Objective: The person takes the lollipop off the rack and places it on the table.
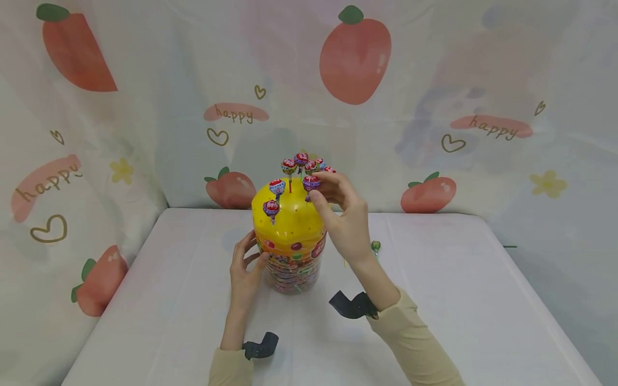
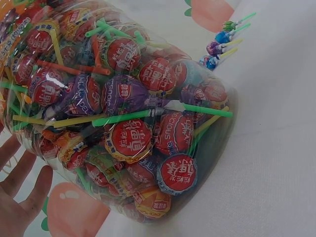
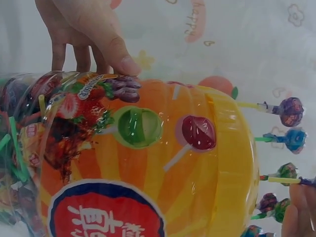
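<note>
A clear candy jar [image 1: 294,273] packed with wrapped lollipops stands on the table under a domed yellow lid [image 1: 294,214]. My left hand [image 1: 248,268] holds the jar's left side, thumb toward the front. Above the lid, my right hand [image 1: 345,214] pinches a purple-wrapped lollipop [image 1: 311,184]. In the right wrist view its yellow stick [image 3: 284,180] points at the lid, with the fingertips around the wrapper. Several other lollipops stand upright in the lid, among them a blue one [image 1: 277,186] and a purple one [image 1: 271,208] at the front left.
Several loose lollipops [image 2: 222,37] lie in a row on the white-covered table [image 1: 434,300], to the right of the jar. A printed cloth backdrop [image 1: 299,64] rises behind and beside the table.
</note>
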